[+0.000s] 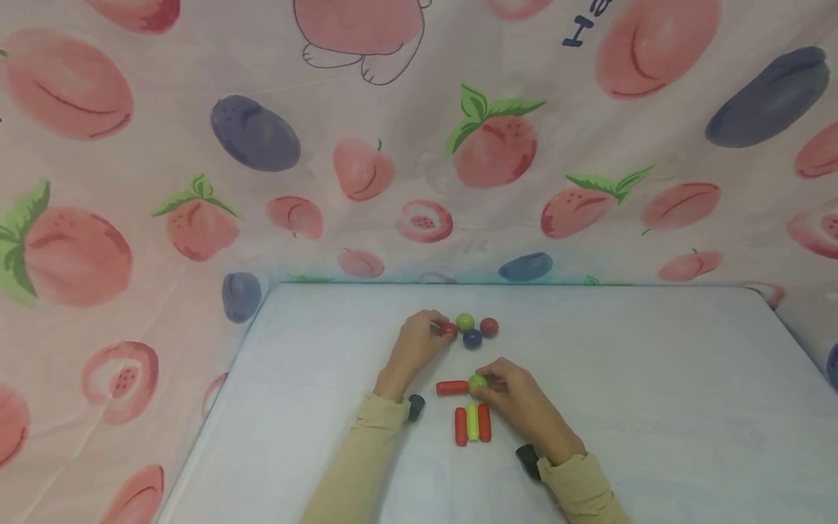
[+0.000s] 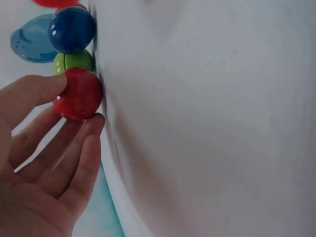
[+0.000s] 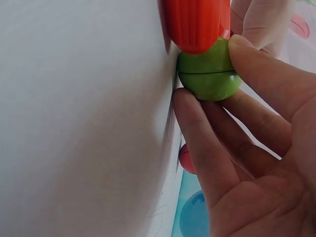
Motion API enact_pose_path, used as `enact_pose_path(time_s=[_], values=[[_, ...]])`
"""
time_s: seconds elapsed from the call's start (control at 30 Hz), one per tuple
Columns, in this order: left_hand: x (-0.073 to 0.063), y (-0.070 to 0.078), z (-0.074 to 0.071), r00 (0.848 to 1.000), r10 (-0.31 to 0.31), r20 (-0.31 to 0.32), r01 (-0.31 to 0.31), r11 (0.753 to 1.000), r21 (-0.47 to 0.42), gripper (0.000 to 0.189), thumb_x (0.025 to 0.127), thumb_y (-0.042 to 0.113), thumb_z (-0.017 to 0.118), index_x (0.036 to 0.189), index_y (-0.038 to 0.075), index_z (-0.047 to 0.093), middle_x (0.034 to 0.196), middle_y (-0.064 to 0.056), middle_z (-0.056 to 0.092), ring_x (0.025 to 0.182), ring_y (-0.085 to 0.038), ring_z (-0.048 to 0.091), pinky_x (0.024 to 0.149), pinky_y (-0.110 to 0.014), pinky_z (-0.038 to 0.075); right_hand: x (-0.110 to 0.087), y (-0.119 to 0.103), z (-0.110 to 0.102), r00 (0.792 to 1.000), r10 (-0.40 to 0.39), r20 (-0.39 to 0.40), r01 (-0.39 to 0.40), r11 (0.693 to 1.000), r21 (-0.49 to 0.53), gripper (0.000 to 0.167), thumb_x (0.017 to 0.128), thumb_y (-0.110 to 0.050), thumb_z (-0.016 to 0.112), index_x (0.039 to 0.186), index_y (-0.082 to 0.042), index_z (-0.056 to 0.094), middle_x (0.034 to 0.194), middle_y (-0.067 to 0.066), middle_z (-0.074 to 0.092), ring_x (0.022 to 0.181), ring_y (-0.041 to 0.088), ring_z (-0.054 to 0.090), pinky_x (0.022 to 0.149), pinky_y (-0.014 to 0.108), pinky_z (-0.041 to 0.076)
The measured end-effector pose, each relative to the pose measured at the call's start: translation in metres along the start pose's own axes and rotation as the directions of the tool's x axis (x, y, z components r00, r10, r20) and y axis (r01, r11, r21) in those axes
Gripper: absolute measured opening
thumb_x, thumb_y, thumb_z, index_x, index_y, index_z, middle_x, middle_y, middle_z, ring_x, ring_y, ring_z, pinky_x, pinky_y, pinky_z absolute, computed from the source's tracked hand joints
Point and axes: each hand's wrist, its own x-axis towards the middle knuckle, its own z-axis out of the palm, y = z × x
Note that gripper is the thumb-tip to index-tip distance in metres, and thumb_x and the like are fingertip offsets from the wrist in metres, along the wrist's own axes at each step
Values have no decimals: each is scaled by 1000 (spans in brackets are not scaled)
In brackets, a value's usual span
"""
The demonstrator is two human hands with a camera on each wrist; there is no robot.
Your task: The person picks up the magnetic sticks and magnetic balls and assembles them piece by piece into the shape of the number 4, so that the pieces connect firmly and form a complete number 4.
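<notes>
Thumb and fingers of my left hand (image 1: 417, 343) pinch a glossy red ball (image 2: 79, 95) at the left of a small ball cluster. Close by on the table lie a green ball (image 1: 465, 322), a blue ball (image 1: 473, 338) and another red ball (image 1: 489, 327). Nearer to me, my right hand (image 1: 521, 397) pinches a second green ball (image 3: 210, 81), which has a dark groove around it. This ball meets the right end of a red ridged stick (image 1: 452, 388) lying sideways. Whether the two are joined, I cannot tell.
Below the sideways stick, a red stick (image 1: 461, 426), a yellow-green stick (image 1: 473, 422) and one more red stick (image 1: 484, 422) lie side by side. The white table (image 1: 655, 393) meets a fruit-printed cloth (image 1: 419, 145) at its back edge.
</notes>
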Motion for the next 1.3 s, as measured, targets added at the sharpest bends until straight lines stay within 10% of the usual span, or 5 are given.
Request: enact_pose_path(time_s=[1.3], values=[[-23, -13, -8, 993, -117, 30, 120, 978, -172, 26, 83, 25, 72, 106, 16, 66, 102, 0, 67, 95, -17, 64, 83, -31, 54, -3, -2, 2, 999, -29, -33, 28, 999, -41, 29, 79, -31, 75, 105, -20, 67, 100, -8, 65, 91, 9, 60, 86, 34, 54]])
